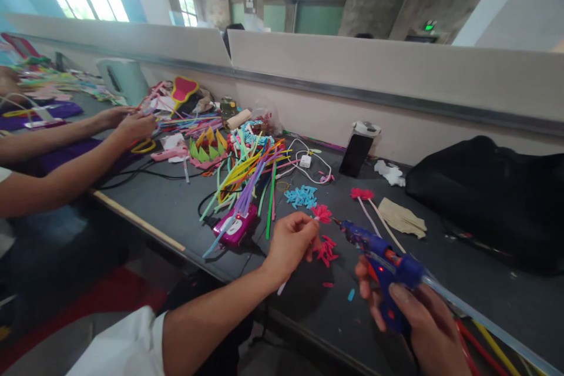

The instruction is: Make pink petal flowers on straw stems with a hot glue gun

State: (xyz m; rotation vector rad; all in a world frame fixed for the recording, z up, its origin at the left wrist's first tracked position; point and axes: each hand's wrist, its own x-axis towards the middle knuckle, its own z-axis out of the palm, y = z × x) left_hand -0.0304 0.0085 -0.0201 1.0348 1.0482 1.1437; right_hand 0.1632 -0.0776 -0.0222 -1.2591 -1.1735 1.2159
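Pinched in my left hand is a pipe-cleaner flower with a fuzzy pink-red head; its pale stem comes out below the hand. My right hand grips a blue hot glue gun, a clear glue stick trailing from its back. The nozzle points at the flower head, close beside it; I cannot tell whether they touch. Under my left hand lies a pile of short red pieces, with blue pieces behind it. Finished-looking red flowers on pale stems lie beyond the glue gun.
Colourful pipe cleaners lie across a magenta box. A phone leans upright near the partition. A black bag fills the right side, beside a folded tan cloth. At left, a co-worker's hands handle something small.
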